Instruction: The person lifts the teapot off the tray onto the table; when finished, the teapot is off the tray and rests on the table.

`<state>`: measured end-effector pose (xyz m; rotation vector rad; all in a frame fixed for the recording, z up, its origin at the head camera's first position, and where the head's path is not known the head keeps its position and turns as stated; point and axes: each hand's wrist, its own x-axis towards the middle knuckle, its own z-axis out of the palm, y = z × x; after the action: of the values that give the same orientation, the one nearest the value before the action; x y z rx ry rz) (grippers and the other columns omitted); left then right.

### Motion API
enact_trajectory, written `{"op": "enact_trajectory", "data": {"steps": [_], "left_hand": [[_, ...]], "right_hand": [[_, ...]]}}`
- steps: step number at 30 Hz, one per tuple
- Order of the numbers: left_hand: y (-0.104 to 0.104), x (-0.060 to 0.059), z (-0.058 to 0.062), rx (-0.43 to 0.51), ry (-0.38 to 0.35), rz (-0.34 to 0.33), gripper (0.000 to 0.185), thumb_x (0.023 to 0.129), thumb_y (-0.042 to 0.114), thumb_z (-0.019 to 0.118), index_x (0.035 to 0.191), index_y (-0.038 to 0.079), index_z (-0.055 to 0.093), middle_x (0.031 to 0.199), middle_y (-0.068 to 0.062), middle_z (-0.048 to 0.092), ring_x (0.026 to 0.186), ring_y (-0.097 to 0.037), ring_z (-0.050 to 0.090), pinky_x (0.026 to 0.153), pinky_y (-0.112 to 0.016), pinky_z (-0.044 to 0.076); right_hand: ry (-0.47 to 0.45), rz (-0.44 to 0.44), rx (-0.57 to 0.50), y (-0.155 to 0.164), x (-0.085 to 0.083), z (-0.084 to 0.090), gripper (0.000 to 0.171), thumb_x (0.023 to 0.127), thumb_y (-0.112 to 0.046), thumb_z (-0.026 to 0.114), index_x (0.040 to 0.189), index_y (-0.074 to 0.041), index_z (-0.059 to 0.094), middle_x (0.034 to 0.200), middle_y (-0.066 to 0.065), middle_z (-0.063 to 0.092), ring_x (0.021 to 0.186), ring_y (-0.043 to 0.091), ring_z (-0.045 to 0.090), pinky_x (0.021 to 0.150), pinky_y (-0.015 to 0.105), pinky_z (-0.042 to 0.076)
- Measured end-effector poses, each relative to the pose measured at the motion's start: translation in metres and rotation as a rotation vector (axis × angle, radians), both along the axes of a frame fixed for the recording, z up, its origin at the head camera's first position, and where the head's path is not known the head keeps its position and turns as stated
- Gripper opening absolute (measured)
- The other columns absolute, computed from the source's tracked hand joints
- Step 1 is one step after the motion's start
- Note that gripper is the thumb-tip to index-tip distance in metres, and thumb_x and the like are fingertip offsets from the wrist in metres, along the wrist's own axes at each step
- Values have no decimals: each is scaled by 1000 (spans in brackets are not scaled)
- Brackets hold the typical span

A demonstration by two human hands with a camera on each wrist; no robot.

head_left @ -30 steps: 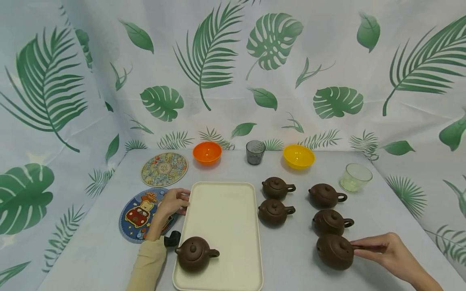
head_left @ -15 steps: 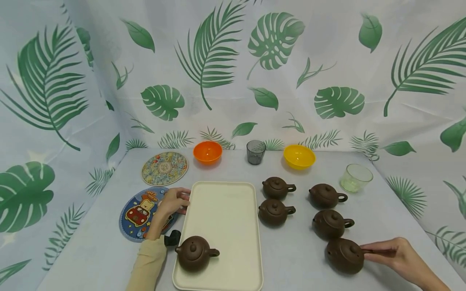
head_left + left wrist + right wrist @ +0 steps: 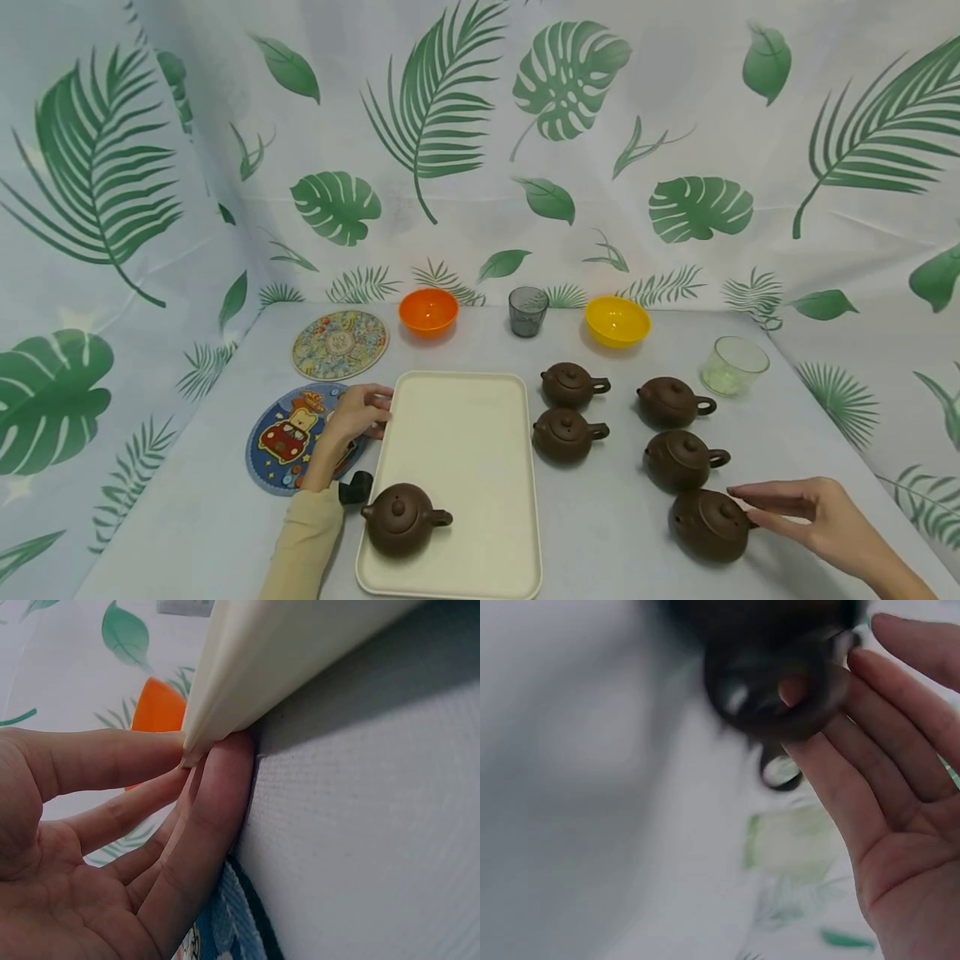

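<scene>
Fingers (image 3: 772, 500) outstretched beside teapot (image 3: 708, 525)

Matt brown clay is seen on the teapot (image 3: 708, 525); smooth matt plastic on the cream tray (image 3: 457, 442); woven cloth on the table (image 3: 600, 517).
</scene>
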<state>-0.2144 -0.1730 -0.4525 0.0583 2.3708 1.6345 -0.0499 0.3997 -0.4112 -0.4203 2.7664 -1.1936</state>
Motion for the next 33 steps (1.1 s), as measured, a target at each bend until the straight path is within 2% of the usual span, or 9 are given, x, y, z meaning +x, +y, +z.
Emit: {"op": "enact_trajectory", "data": {"steps": [3, 5, 7, 10, 13, 17, 20, 26, 33], "left_hand": [[-1, 0, 0, -2, -4, 6, 40, 86, -7, 60, 125, -12, 53, 92, -19, 62, 65, -16, 65, 58, -34, 59], [-1, 0, 0, -1, -7, 4, 40, 86, -7, 60, 125, -12, 53, 93, -19, 62, 65, -16, 65, 58, -34, 59], [0, -1, 0, 5, -11, 7, 40, 85, -7, 60, 125, -12, 54, 92, -19, 62, 65, -16, 65, 58, -34, 59], [1, -2, 0, 8, -14, -3, 41, 86, -7, 60, 126, -12, 53, 92, -19, 61, 66, -16, 64, 58, -34, 59], [1, -2, 1, 8, -20, 1, 40, 86, -7, 60, 126, -12, 53, 92, -18, 61, 65, -16, 64, 57, -33, 59], [1, -2, 3, 10, -37, 14, 40, 86, -7, 60, 126, -11, 54, 92, -17, 61, 65, -16, 64, 58, -33, 59], [1, -1, 3, 7, -38, 16, 40, 86, -7, 60, 125, -11, 54, 92, -17, 61, 65, -16, 64, 58, -33, 59], [0, -2, 1, 2, -31, 20, 40, 86, -7, 60, 125, -11, 55, 94, -19, 62, 66, -16, 65, 58, -34, 59], [0, -2, -2, 5, -36, 14, 41, 86, -7, 60, 126, -11, 54, 97, -21, 62, 67, -17, 66, 59, -35, 59]], "right_hand": [[49, -80, 35, -25, -2, 14, 24, 86, -6, 70, 108, 3, 71, 101, -17, 70, 91, -9, 63, 68, 16, 54], [82, -87, 34, -46, -5, 22, 22, 85, -7, 71, 106, 0, 72, 100, -14, 71, 90, -8, 63, 69, 16, 54], [116, -39, -4, -67, -8, 27, 21, 84, -7, 72, 105, -1, 73, 98, -7, 73, 89, -3, 65, 70, 17, 55], [132, 84, -79, -97, -17, 28, 20, 83, -4, 72, 103, -1, 73, 97, 5, 74, 88, 3, 68, 71, 20, 56], [72, 198, -134, -129, -31, 23, 21, 85, -8, 72, 104, 1, 73, 98, 12, 73, 88, 9, 70, 72, 22, 57], [-13, 299, -160, -177, -46, 11, 25, 85, -17, 73, 104, 0, 73, 100, 10, 73, 91, 16, 70, 75, 22, 57], [-14, 348, -208, -215, -51, 0, 27, 83, -17, 75, 102, 2, 74, 99, 10, 73, 91, 20, 71, 75, 23, 57], [11, 394, -300, -282, -48, -19, 29, 81, -13, 77, 101, 7, 72, 99, 16, 72, 91, 22, 71, 76, 22, 57], [-2, 381, -319, -321, -40, -28, 22, 77, -5, 78, 95, 6, 74, 90, 13, 74, 80, 6, 69, 69, 16, 56]]}}
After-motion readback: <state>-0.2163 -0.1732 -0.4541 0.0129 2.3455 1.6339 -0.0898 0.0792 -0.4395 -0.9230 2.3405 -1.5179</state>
